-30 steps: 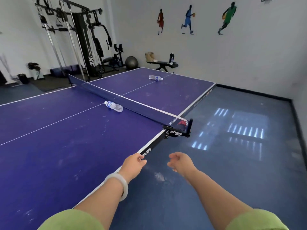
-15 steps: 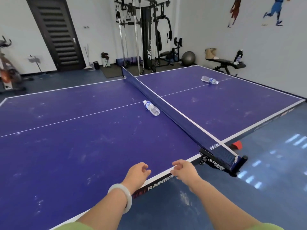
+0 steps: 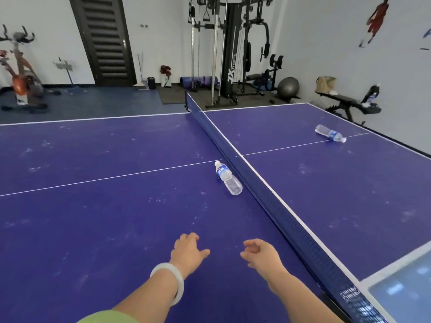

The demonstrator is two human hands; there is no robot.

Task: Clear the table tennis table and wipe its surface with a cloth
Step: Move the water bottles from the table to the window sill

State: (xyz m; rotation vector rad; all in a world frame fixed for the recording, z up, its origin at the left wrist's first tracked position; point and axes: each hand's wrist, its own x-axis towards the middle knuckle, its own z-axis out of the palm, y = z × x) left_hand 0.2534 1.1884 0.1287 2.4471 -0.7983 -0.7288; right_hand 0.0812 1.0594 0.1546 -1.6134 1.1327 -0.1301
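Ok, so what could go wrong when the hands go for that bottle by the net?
The near bottle lies on its side beside the net, so a clumsy touch from the left hand or right hand might roll it away. The far bottle lies past the net near the table edge; a nudge there might send it off.

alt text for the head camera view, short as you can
A person's left hand and right hand, both empty, reach over a smudged purple table tennis table. One water bottle lies beside the net; a second bottle lies on the other half.
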